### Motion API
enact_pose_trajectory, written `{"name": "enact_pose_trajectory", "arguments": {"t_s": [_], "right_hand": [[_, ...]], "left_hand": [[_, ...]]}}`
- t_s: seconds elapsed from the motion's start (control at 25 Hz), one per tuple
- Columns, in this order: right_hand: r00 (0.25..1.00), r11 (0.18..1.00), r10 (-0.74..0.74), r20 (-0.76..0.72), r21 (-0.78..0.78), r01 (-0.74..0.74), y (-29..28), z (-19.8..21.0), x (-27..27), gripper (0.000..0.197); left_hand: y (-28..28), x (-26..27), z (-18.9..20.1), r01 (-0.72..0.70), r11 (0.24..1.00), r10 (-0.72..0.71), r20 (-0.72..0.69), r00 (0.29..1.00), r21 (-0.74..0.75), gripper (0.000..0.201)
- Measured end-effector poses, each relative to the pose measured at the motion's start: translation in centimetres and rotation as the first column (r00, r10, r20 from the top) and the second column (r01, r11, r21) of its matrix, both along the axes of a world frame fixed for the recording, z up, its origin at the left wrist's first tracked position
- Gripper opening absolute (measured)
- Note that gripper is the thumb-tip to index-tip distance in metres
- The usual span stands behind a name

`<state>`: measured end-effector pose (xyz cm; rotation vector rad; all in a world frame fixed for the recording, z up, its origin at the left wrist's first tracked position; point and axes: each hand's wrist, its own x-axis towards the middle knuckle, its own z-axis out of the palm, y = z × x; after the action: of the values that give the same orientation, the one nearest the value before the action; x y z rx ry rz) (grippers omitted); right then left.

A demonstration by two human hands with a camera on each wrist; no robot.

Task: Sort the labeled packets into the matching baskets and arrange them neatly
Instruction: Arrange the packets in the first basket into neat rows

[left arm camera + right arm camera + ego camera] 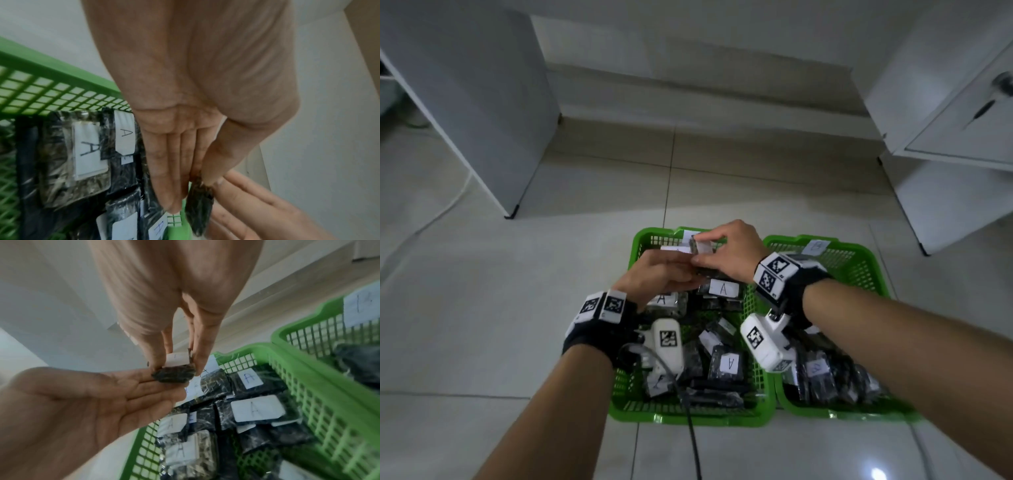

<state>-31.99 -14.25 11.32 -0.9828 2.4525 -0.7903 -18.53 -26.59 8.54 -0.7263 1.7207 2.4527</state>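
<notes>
Two green baskets stand side by side on the floor: the left basket (688, 418) holds several dark packets labelled A (723, 288), the right basket (859, 250) carries a B tag (815, 246) and holds dark packets (816, 368). Over the far end of the left basket both hands meet on one small dark packet with a white label (702, 246). My right hand (179, 365) pinches this packet (174, 369) between thumb and fingers. My left hand (197, 183), fingers straight, pinches the packet's other end (199, 207) with its thumb. The letter on the label is unreadable.
A white cabinet (482, 102) stands at the back left and another white cabinet (962, 137) at the right. Pale floor tiles (482, 308) surround the baskets. A black cable (693, 445) runs from my left wrist across the left basket's near rim.
</notes>
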Motion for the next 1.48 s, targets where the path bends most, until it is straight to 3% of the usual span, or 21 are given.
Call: {"name": "enact_pose_trajectory", "arguments": {"t_s": [0.08, 0.16, 0.2, 0.24, 0.28, 0.32, 0.4, 0.48, 0.6, 0.76, 1.04, 1.12, 1.24, 1.48], "right_hand": [[0.997, 0.993, -0.034, 0.063, -0.109, 0.041, 0.1, -2.1, -0.2, 0.043], [0.991, 0.963, -0.042, 0.126, -0.258, 0.073, 0.2, -4.4, 0.2, 0.04], [0.994, 0.948, -0.014, 0.112, -0.314, 0.049, 0.4, -5.6, 0.6, 0.037], [0.998, 0.945, 0.034, 0.054, -0.327, -0.014, 0.4, -6.4, 1.3, 0.034], [0.995, 0.955, 0.088, -0.038, -0.28, -0.095, 0.7, -6.7, 1.4, 0.029], [0.984, 0.964, 0.14, -0.111, -0.211, -0.161, 1.0, -6.8, 1.6, 0.024], [0.969, 0.975, 0.179, -0.168, -0.098, -0.197, 1.8, -6.4, 1.4, 0.015], [0.98, 0.99, 0.122, -0.16, -0.051, -0.132, 2.5, -6.6, 0.8, 0.013], [0.996, 0.999, 0.034, -0.086, -0.037, -0.037, 3.0, -7.3, 0.1, 0.017], [0.993, 0.996, 0.076, -0.092, -0.043, -0.08, 3.2, -7.1, -0.6, 0.021], [0.901, 0.962, 0.268, -0.342, 0.156, -0.226, 2.6, -8.2, 1.4, 0.027], [0.856, 0.94, 0.334, -0.395, 0.207, -0.271, 1.4, -8.7, 1.7, 0.018], [0.847, 0.92, 0.373, -0.378, 0.27, -0.284, 0.0, -8.8, 2.1, 0.004], [0.824, 0.921, 0.369, -0.43, 0.289, -0.261, -0.3, -8.1, 2.7, 0.003]], "left_hand": [[-0.7, 0.1, -0.7, 0.101, 0.978, -0.106, -0.018, 0.994, -0.183, 0.04], [-1.6, -0.1, -1.8, 0.146, 0.841, -0.177, -0.01, 0.984, -0.521, 0.042], [-2.1, -0.1, -2.5, 0.111, 0.691, -0.148, 0.01, 0.989, -0.714, 0.041], [-2.8, 0.3, -3.3, 0.101, 0.482, -0.097, 0.062, 0.993, -0.87, 0.038], [-3.2, 0.3, -3.9, 0.159, 0.291, -0.053, 0.15, 0.987, -0.943, 0.038], [-3.3, 0.6, -4.5, 0.273, 0.203, -0.02, 0.275, 0.961, -0.94, 0.043], [-2.6, 1.1, -5.7, 0.467, 0.222, -0.025, 0.474, 0.88, -0.856, 0.059], [-1.9, 1.2, -6.3, 0.542, 0.271, -0.079, 0.543, 0.836, -0.795, 0.068], [-1.9, 1.3, -6.9, 0.519, 0.325, -0.09, 0.52, 0.849, -0.791, 0.073], [-2.0, 1.6, -7.4, 0.518, 0.247, -0.087, 0.514, 0.853, -0.819, 0.074], [-1.7, 1.6, -8.2, 0.565, 0.141, -0.078, 0.56, 0.825, -0.813, 0.077], [-1.8, 1.6, -8.3, 0.553, 0.15, -0.081, 0.547, 0.833, -0.819, 0.076], [-2.0, 1.9, -8.6, 0.517, 0.179, -0.083, 0.511, 0.856, -0.837, 0.072], [-1.9, 2.0, -7.7, 0.503, 0.223, -0.105, 0.492, 0.864, -0.835, 0.073]]}}
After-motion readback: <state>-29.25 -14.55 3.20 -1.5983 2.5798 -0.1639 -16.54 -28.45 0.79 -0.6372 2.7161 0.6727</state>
